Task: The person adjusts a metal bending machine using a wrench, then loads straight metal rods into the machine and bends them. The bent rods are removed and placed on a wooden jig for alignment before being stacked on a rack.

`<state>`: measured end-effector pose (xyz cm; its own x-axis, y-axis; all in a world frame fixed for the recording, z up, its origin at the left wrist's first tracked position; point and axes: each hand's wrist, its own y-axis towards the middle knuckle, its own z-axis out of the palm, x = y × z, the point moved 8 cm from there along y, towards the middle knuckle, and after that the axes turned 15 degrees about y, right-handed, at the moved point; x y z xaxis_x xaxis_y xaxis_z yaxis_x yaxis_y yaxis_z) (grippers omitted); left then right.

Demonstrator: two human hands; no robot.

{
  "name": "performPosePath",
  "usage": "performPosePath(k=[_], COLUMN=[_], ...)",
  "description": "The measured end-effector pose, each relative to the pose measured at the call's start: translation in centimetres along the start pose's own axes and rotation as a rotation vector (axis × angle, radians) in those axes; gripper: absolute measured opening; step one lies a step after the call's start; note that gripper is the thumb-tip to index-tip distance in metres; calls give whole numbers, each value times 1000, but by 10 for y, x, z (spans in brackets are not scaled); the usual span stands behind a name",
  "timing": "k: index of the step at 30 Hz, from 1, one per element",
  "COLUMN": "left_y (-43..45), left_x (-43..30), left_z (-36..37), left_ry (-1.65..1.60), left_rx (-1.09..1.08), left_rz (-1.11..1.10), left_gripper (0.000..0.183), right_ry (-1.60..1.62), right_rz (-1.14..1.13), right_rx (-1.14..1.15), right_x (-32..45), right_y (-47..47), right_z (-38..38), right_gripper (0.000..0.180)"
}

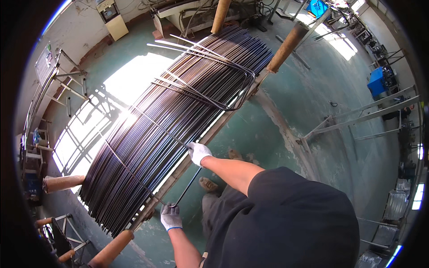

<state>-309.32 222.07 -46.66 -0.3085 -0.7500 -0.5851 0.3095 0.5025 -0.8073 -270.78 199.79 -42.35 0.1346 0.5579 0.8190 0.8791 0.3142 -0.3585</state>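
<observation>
White knit gloves cover both my hands. My left hand (171, 217) grips one bend of a U-shaped metal rod (129, 170), low in front of the rack. Further along, my right hand (198, 153) is closed on the same rod near its other bend. Its two legs reach away from me across a broad layer of straight dark metal rods (157, 134), and the crosspiece runs between my hands. To the right, several bent U-shaped rods (231, 108) lie on top of the straight ones, their bends towards me. My fingers partly hide the held rod's corners.
Brown-wrapped posts (112, 248) (287, 47) stand at the rack's corners, and a metal beam (181, 172) runs along its near side. Metal frames (362, 112) stand to the right. A machine (187, 16) is behind the rack; a blue machine cover (376, 82) shows far right.
</observation>
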Motion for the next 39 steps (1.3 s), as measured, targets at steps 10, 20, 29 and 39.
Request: performPosePath(k=[10,20,29,39], left_y=[20,35,82,39], left_x=[-32,4,30,18], left_z=[136,555,663,646], left_ry=[437,736,863,698], left_rx=[-261,265,249,244], left_rz=[92,83,-11,28], left_gripper=[38,29,25,21], right_ry=[-141,-515,-582,-168], right_rz=[-11,-126,44,103], right_rx=[190,-528,-335,-492], right_x=[-13,-91,-125,-115], right_y=[109,268,341,282], right_z=[-76,-472,-503,-503], right_gripper=[37,31,31,39])
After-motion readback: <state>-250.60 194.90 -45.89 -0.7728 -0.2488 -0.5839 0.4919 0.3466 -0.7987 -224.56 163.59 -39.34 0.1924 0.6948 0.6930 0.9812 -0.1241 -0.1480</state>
